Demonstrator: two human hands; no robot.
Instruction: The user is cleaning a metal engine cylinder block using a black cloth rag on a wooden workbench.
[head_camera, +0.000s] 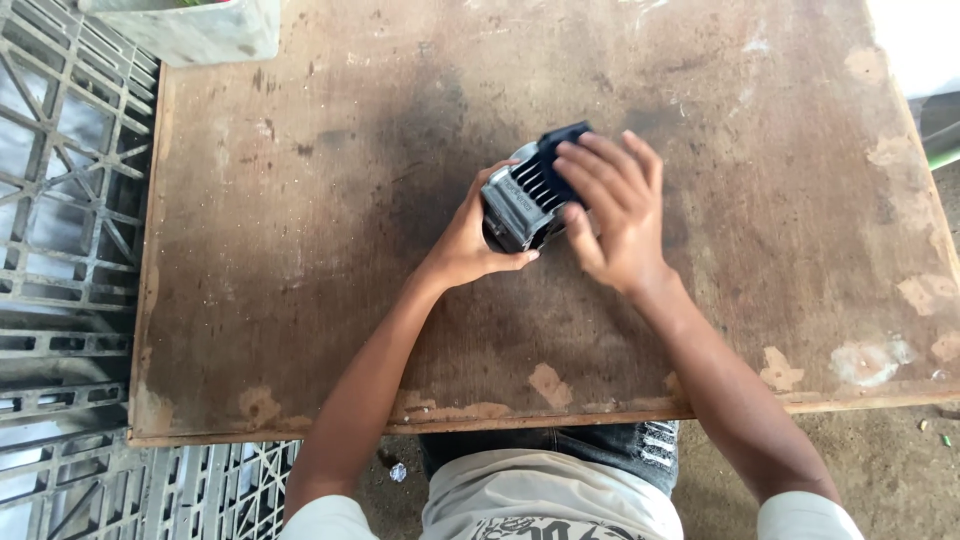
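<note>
Just above the middle of the frame I see my left hand (470, 240) curled around the left side of a small grey and black part with cooling fins (530, 195), thumb hooked under its lower edge, while my right hand (612, 212) lies over its right side with fingers spread flat across the black finned top. The part is held just over the worn, stained wooden board (300, 250), whether touching it I cannot tell. Grey plastic crates (60, 200) fill the left edge, and a pale container (200, 30) sits at the upper left.
</note>
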